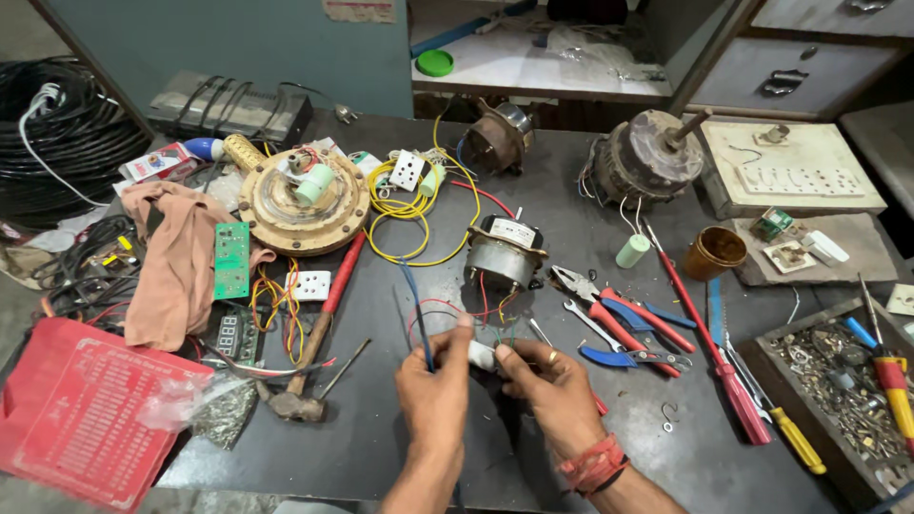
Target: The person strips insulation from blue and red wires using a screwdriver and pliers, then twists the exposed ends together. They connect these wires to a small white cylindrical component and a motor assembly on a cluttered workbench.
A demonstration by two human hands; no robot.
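My left hand (pixel 436 390) and my right hand (pixel 552 385) meet over the dark workbench (pixel 381 447), together pinching a small white cylindrical part (pixel 482 355). A blue wire (pixel 415 309) runs up from my left fingers, and thin red and green wires trail from the part toward a small grey electric motor (pixel 505 251) just behind. My right wrist wears red thread bands, and a ring shows on one finger.
Red-handled pliers (pixel 619 319), a spanner and screwdrivers (pixel 709 352) lie right of my hands. A hammer (pixel 314 333), circuit board (pixel 231 259), round fan plate (pixel 303 202) and pink cloth (pixel 176 262) sit left. A tray of small hardware (pixel 838 381) stands far right, a red box (pixel 81 409) at front left.
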